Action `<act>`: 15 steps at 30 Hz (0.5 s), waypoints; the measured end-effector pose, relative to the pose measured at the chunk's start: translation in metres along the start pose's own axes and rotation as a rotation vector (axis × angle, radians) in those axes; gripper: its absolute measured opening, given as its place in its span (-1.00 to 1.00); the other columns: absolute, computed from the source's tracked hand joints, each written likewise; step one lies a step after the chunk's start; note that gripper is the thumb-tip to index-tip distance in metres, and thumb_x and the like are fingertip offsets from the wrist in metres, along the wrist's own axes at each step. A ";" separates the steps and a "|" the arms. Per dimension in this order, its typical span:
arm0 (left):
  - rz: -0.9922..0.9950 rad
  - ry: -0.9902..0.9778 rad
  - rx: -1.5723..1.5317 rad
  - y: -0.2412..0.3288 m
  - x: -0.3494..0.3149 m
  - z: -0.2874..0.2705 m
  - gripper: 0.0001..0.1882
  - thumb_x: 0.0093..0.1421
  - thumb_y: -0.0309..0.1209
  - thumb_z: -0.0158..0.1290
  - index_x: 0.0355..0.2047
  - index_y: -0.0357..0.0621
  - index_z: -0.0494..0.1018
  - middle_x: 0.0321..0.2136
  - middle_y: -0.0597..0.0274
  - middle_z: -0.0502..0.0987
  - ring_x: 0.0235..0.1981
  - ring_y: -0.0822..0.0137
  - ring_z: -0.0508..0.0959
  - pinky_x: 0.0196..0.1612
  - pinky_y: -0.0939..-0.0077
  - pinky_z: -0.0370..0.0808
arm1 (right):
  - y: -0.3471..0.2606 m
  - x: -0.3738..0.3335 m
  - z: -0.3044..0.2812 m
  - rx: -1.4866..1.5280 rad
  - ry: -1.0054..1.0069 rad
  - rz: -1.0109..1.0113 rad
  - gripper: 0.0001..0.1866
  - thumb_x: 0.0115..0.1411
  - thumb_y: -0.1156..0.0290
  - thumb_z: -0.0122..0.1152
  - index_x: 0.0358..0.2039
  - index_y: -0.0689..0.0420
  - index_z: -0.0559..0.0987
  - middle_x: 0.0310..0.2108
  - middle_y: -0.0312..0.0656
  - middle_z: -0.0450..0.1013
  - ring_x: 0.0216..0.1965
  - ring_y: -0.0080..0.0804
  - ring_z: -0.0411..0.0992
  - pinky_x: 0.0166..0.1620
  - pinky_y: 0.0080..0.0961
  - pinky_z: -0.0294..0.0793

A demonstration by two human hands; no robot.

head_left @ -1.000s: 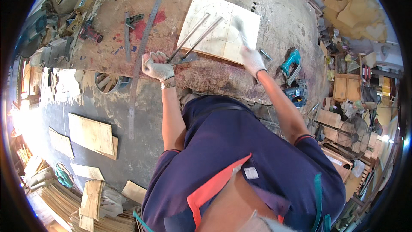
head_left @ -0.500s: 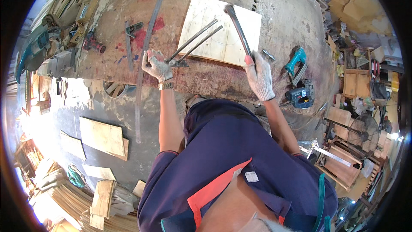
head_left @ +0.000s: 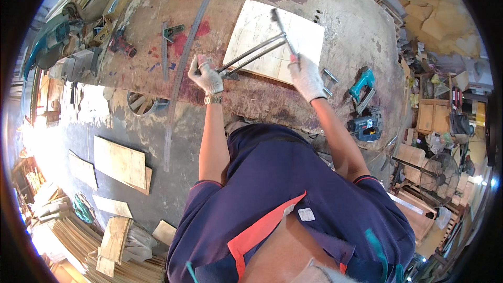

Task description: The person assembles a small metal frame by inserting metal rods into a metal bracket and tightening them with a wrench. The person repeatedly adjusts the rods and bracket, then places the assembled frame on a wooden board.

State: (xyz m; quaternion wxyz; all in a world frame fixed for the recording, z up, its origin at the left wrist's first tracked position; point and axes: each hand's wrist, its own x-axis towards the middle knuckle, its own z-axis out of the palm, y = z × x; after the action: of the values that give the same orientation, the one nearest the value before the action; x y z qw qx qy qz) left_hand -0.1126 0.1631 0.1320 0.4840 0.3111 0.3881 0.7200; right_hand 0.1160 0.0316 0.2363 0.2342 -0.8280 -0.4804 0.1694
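Observation:
My left hand (head_left: 206, 77), in a white glove, is closed at the near end of a pair of parallel metal rods (head_left: 250, 55) joined by a dark end plate (head_left: 229, 75). The fingers partly hide the grip. My gloved right hand (head_left: 307, 77) is wrapped round the handle of a steel-shafted hammer (head_left: 284, 33), its dark head pointing up and away. In this view the shaft crosses the far ends of the rods; whether they touch I cannot tell. Under both lies a pale square wooden board (head_left: 246, 23) with faint curved lines on it.
On the worn workbench (head_left: 262, 97), small metal pieces (head_left: 329, 82), a teal power tool (head_left: 362, 85) and a jigsaw (head_left: 367, 124) sit at the right. Leftward are a long steel ruler (head_left: 195, 29), a combination square (head_left: 172, 32) and a red drill (head_left: 121, 45). Boards (head_left: 120, 161) lie on the floor.
The hammer has swung down and left, its shaft now overlapping the rod ends in view. My left hand and the rods have shifted slightly right. Small metal pieces beside my right hand show more fully.

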 end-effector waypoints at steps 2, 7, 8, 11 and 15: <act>-0.073 0.065 -0.084 0.003 0.003 -0.005 -0.65 0.42 -0.39 0.09 -0.54 -0.14 0.35 -0.65 0.47 0.35 -0.68 0.58 0.26 -0.56 0.54 0.34 | -0.012 0.009 -0.031 0.097 0.157 -0.003 -0.50 0.47 0.02 -0.09 -0.22 0.27 0.55 -0.56 0.11 0.49 -0.46 0.04 0.55 -0.34 -0.04 0.45; -0.078 0.044 -0.182 -0.006 0.007 -0.016 -0.68 0.43 -0.42 0.05 -0.52 -0.12 0.34 -0.64 0.44 0.35 -0.69 0.53 0.25 -0.57 0.51 0.30 | -0.066 0.013 -0.118 0.484 0.494 -0.326 -0.57 0.48 0.06 -0.04 -0.27 0.18 0.56 -0.62 -0.10 0.44 -0.55 -0.23 0.45 -0.46 -0.22 0.38; -0.059 -0.043 -0.195 -0.007 0.011 -0.024 -0.68 0.44 -0.42 0.04 -0.52 -0.13 0.33 -0.63 0.44 0.37 -0.68 0.52 0.26 -0.56 0.52 0.30 | -0.064 0.009 -0.114 0.483 0.519 -0.328 -0.59 0.49 0.08 -0.05 -0.28 0.17 0.56 -0.62 -0.11 0.43 -0.55 -0.23 0.44 -0.46 -0.24 0.37; -0.237 -0.027 -0.248 0.002 0.003 -0.013 -0.68 0.45 -0.40 0.02 -0.50 -0.20 0.40 -0.59 0.43 0.40 -0.63 0.47 0.33 -0.50 0.56 0.32 | -0.038 -0.010 -0.064 0.282 0.379 -0.169 -0.63 0.49 0.20 -0.06 -0.26 0.23 0.56 -0.54 0.03 0.46 -0.43 -0.01 0.45 -0.33 -0.14 0.41; 0.122 -0.322 0.265 -0.020 -0.017 0.026 -0.67 0.42 -0.40 0.10 -0.53 -0.25 0.48 -0.60 0.49 0.37 -0.50 0.60 0.32 -0.43 0.59 0.30 | 0.101 -0.025 0.021 0.232 0.380 0.113 -0.53 0.42 0.09 0.01 -0.20 0.30 0.61 -0.29 0.23 0.58 -0.16 0.06 0.55 -0.03 -0.23 0.49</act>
State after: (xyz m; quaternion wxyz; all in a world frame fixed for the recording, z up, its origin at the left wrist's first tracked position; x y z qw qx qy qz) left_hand -0.0765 0.1581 0.1269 0.4501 0.5060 0.3773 0.6317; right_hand 0.1653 -0.0290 0.1646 0.4044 -0.8380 -0.3580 0.0775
